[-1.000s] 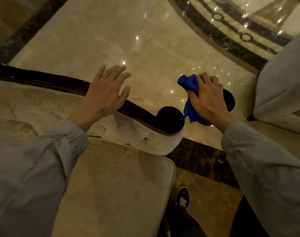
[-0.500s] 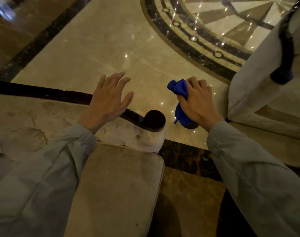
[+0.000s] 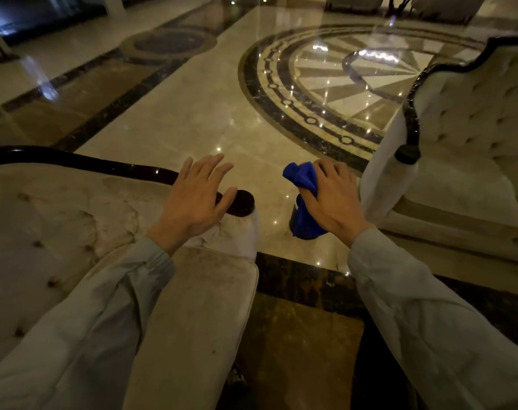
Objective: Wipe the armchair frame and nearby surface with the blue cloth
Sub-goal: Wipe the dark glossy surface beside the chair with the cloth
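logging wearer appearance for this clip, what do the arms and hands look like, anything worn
Both arms are in loose, long pale grey sleeves, the left sleeve and the right sleeve, each wrinkled and gathered at a cuff at the wrist. The left hand and right hand are bare: no gloves, and no rings or watch show from this view.

Bright blue cloth [image 3: 303, 199], shiny black armchair frame [image 3: 104, 166], cream buttoned cushions [image 3: 59, 220], star-and-ring floor circle [image 3: 325, 81] at one o'clock
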